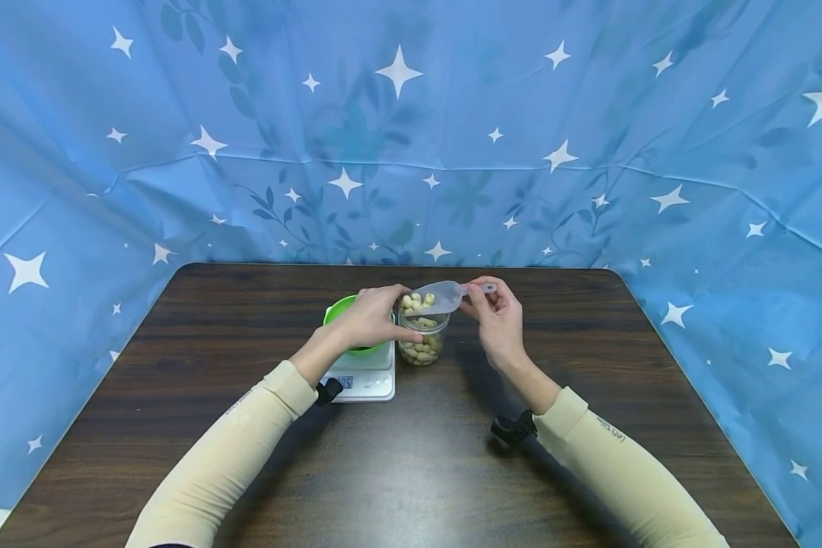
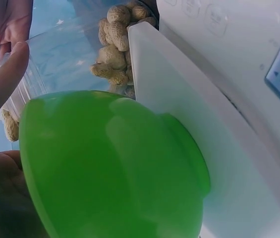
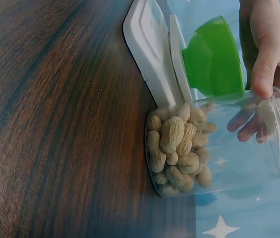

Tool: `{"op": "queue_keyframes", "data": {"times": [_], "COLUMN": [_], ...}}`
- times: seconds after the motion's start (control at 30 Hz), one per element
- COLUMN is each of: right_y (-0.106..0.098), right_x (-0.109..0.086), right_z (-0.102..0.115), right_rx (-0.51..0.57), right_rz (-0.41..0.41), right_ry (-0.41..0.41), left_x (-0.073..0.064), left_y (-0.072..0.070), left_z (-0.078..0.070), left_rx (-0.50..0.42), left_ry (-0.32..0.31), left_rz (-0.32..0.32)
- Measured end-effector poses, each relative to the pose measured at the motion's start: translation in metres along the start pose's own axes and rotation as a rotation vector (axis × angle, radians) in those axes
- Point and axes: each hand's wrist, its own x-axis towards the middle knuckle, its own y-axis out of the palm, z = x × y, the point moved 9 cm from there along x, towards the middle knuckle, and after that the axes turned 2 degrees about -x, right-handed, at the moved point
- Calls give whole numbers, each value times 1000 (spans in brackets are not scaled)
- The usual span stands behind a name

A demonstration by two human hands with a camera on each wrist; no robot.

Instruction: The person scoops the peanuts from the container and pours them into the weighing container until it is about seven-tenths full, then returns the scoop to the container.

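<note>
You had loads of open table [image 1: 452, 472] across the frame's lower half; up at centre, the jar [image 1: 422, 335], green bowl [image 1: 339, 312] and scale [image 1: 366, 378] sat packed together, blocking that spot.

A green bowl [image 2: 110, 168] sits on the white scale [image 2: 229, 129], with peanuts [image 2: 115, 49] in a clear jar [image 2: 26, 89] behind.

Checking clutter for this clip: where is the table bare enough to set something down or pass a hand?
Bare dark wooden table lies right of the clear plastic jar of peanuts, along the far edge, left of the white kitchen scale, and near between the sleeves. It is crowded at the centre: green plastic bowl, left hand, right hand with clear plastic scoop.
</note>
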Motion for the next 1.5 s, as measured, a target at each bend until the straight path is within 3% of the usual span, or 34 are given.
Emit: {"op": "queue_keyframes", "data": {"times": [0.33,0.6,0.8,1.03,1.13,1.3,1.5], "right_y": [-10,-14,-9,7,15,27,38], "right_x": [0,3,7,9,9,11,14], "right_z": [-12,-13,-7,-3,-5,-6,-6], "right_rx": [168,209,212,154,122,78,11], "right_rz": [-69,-86,-77,-25,3,38,76], "right_ry": [80,95,85,91,103,116,121], "left_x": [-1,-9,-25,-51,-62,-73,-74], "left_y": [-1,-5,-21,-41,-45,-39,-31], "left_z": [-2,3,18,44,54,65,68], "left_rx": [13,10,-72,-134,-115,-93,-108], "left_ry": [9,8,-4,-64,-116,-189,-192], "left_rz": [-7,-5,-78,-152,-141,-63,-19]}}
